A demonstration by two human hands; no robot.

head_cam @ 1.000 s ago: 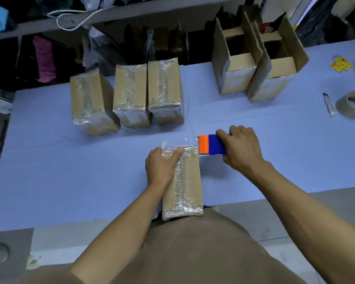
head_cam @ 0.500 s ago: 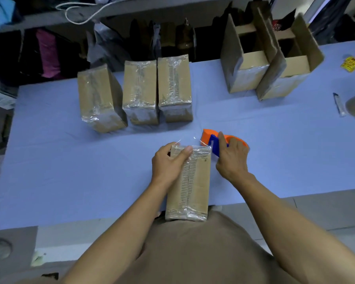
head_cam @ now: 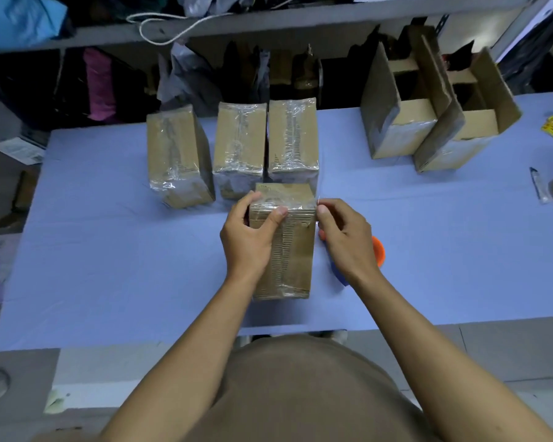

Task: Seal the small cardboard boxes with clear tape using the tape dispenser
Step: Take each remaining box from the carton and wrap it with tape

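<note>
Cardboard: three sealed boxes (head_cam: 237,148), two open boxes (head_cam: 434,122), one box (head_cam: 284,240) gripped by left hand (head_cam: 246,240).

Held box (head_cam: 283,240) before three sealed boxes (head_cam: 240,148) (dispenser (head_cam: 377,253) right).

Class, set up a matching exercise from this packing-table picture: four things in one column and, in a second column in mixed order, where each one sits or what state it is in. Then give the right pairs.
Things
1. box in hand
2. tape dispenser
3. three taped boxes
4. two open boxes

Places or states
A. far right of the table, flaps standing up
B. held by the left hand and right hand
C. side by side in a row beyond the hands
D. on the blue table, mostly hidden under the right hand

Pairs: 1-B, 2-D, 3-C, 4-A
</note>
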